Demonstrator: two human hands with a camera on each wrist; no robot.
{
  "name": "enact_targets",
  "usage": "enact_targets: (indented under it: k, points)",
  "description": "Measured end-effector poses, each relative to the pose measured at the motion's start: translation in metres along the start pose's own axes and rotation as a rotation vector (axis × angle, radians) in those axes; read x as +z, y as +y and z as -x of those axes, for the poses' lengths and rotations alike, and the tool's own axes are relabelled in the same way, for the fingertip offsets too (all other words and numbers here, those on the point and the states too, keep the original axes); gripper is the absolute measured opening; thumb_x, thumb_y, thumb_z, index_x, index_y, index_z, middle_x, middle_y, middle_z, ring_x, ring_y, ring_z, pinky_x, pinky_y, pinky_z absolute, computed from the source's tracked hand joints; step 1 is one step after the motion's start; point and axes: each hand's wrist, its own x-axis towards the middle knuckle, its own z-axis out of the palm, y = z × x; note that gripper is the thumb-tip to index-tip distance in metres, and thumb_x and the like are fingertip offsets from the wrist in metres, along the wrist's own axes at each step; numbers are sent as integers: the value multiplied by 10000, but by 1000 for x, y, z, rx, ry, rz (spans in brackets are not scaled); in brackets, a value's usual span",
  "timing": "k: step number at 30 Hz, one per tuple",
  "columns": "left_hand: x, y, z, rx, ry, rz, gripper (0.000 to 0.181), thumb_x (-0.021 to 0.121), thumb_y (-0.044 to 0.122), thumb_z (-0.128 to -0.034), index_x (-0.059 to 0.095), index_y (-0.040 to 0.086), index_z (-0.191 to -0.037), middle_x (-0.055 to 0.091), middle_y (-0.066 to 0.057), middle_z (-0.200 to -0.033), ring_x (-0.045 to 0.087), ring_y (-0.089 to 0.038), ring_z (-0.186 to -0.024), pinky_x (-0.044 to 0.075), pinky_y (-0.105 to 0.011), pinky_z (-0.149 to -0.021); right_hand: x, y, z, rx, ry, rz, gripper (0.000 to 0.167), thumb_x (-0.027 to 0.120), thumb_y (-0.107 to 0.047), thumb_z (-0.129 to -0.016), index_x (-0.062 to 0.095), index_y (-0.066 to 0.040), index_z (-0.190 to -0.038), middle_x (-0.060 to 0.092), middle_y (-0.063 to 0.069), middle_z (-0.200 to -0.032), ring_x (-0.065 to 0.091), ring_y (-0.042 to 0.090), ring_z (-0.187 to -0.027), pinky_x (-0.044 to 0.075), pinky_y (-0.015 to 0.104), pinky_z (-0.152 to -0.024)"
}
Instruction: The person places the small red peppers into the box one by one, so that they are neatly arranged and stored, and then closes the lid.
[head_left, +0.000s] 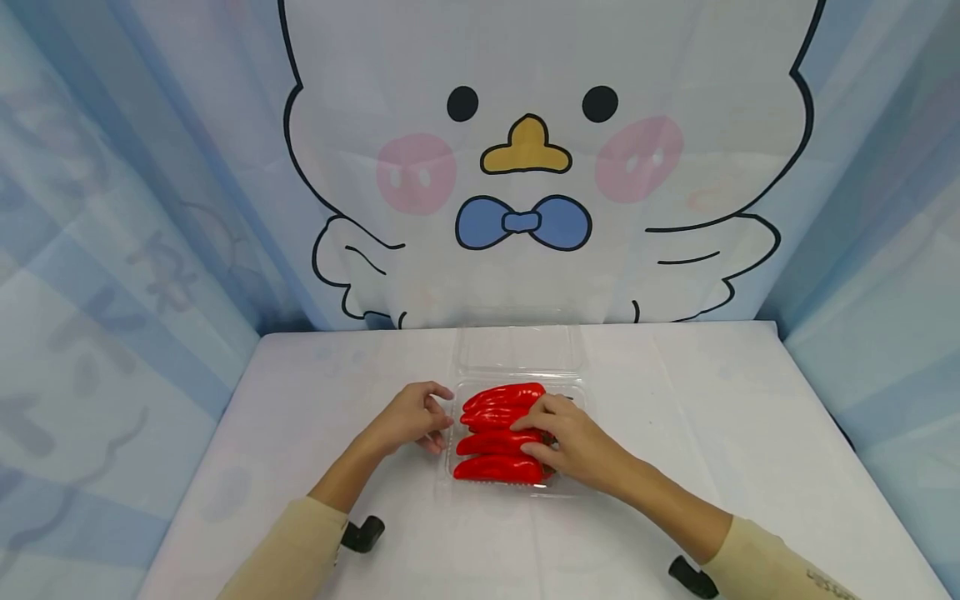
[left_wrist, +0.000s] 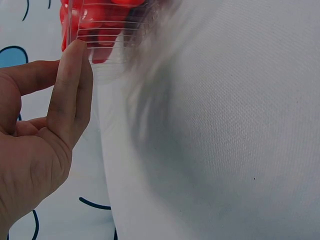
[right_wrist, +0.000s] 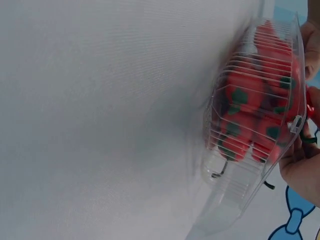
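A clear plastic clamshell box holds several red chili peppers lying side by side in rows. Its hinged lid is folded back toward the far side. At the stem ends, my right hand pinches a red pepper between thumb and fingers. In the right wrist view, a red pepper with a green stem shows at that hand, above the box's rim. My left hand is at the box's left edge, fingers loosely bent. In the left wrist view its fingertips appear to touch the ribbed wall.
A white cloth covers the table. Behind it hangs a curtain with a cartoon figure, and blue patterned curtains flank both sides. Black wrist-camera mounts stick out near both sleeves.
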Motion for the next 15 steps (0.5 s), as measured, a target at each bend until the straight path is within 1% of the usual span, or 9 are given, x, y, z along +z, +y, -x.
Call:
enact_targets:
  k: [7, 12, 15]
  points:
    - [1, 0, 0, -11, -1, 4, 416, 721, 50, -940, 591, 17, -1333, 650, -127, -856, 676, -199, -566, 625, -312, -556, 1, 0, 0, -9, 10, 7, 276, 790, -166, -913, 748, -176, -1186, 593, -58, -1067, 516, 120, -1021, 565, 227, -754]
    - [1, 0, 0, -11, -2, 5, 418, 721, 53, -942, 588, 23, -1338, 652, -125, -859, 680, -199, -568, 626, -313, -559, 1, 0, 1, -12, 12, 9, 281, 791, -170, -914, 749, -179, -1192, 601, -57, -1082, 529, 141, -1063, 584, 248, -781]
    - [1, 0, 0, -11, -4, 7, 416, 719, 51, -943, 587, 22, -1336, 653, -125, -862, 682, -199, -569, 626, -314, -559, 1, 0, 1, -15, 14, 11, 283, 793, -171, -913, 752, -181, -1192, 608, -57, -1088, 534, 148, -1076, 579, 239, -797]
